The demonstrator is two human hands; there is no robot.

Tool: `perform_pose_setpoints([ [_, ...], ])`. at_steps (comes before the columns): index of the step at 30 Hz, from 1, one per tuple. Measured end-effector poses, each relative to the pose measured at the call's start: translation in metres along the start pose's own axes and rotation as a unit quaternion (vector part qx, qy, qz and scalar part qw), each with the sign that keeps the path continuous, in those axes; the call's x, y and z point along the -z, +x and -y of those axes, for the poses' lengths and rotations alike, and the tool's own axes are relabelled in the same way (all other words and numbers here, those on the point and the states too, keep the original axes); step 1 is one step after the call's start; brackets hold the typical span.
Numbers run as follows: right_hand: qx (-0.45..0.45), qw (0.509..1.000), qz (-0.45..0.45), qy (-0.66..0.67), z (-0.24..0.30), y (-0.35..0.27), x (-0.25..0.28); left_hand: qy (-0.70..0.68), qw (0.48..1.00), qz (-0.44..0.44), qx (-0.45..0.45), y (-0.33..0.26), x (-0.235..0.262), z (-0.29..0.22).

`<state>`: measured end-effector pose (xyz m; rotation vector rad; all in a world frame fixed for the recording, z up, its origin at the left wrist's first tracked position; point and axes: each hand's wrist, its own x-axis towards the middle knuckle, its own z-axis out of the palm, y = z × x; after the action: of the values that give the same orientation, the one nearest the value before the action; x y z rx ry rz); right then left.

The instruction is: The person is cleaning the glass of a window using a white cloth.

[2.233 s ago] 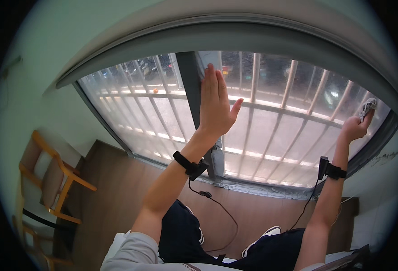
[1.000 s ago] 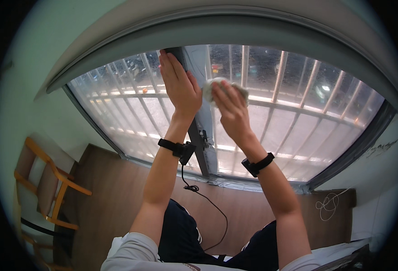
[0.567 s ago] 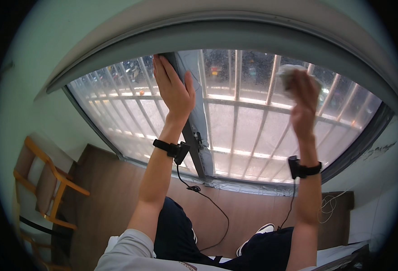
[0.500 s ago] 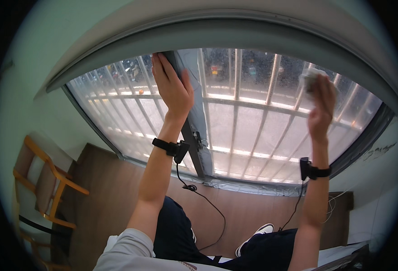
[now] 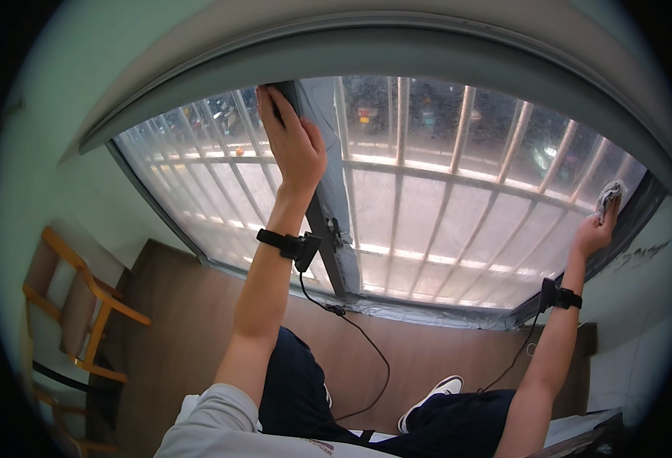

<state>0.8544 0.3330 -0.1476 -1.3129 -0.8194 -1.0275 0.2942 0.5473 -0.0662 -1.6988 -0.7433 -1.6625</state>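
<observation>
So we're up at the window (image 5: 458, 221) with both arms raised. Our left hand (image 5: 294, 145) is flat against the dark centre post (image 5: 328, 229) where the two panes meet, fingers together and pointing up toward the top of the frame, palm resting on it rather than gripping anything. There's a black wrist strap (image 5: 284, 243) on that arm with a thin cable (image 5: 351, 336) hanging down from it.

Our right hand (image 5: 595, 229) is way over at the far right edge of the glass, well apart from the left one. It's closed around a crumpled pale cloth (image 5: 609, 197), which sticks up above the fingers and sits right against the pane next to the dark right-hand frame. That wrist has a black band (image 5: 561, 296) too.

The glass looks frosted or wet, and behind it we can see pale vertical bars (image 5: 462, 122) with a horizontal rail crossing them. Below the sill there's brown wood flooring (image 5: 183, 320). Off to the lower left stands a wooden chair (image 5: 69, 305). Down at the bottom we can see our dark trousers and a dark shoe with a white sole (image 5: 431, 393).
</observation>
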Motion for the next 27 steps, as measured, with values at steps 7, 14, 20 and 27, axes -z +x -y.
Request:
perform_pose_setpoints([
  [7, -0.117, 0.989, -0.087, 0.011, 0.092, -0.003, -0.045, -0.041, 0.999, -0.019, 0.019, 0.008, -0.002, -0.005],
  [14, 0.008, 0.997, -0.07, 0.021, 0.14, -0.011, -0.057, 0.021, 0.998, -0.034, 0.043, 0.013, -0.007, -0.006],
  [20, 0.166, 0.979, 0.015, 0.121, 0.245, -0.047, -0.079, 0.031, 0.999, -0.015, 0.022, 0.012, -0.005, 0.0],
  [27, 0.206, 0.949, 0.124, 0.202, 0.285, -0.081, -0.089, -0.002, 0.999, -0.034, 0.028, 0.018, -0.001, -0.005],
])
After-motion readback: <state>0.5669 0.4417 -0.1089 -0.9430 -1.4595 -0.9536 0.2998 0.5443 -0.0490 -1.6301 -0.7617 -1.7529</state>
